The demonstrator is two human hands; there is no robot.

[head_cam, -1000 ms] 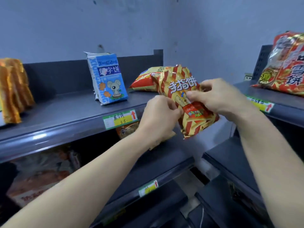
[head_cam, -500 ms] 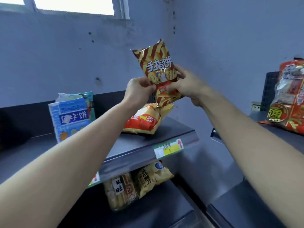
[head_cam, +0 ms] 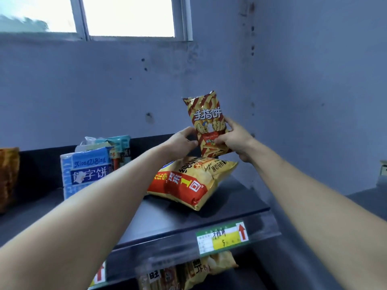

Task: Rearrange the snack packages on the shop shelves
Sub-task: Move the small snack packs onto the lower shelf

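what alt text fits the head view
The left hand and right hand hold a striped finger-biscuit bag upright over a yellow-and-red chip bag lying on a dark shelf; a blue biscuit pack stands to its left.

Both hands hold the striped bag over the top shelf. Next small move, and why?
Probably shift the striped bag, held upright by the left hand and right hand, right and down onto bare shelf beside the yellow chip bag; its bottom is over that bag.

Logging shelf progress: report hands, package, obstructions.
Left hand and right hand both hold the striped snack bag upright above the top shelf. Large chip bag lies flat directly beneath, blocking the spot.
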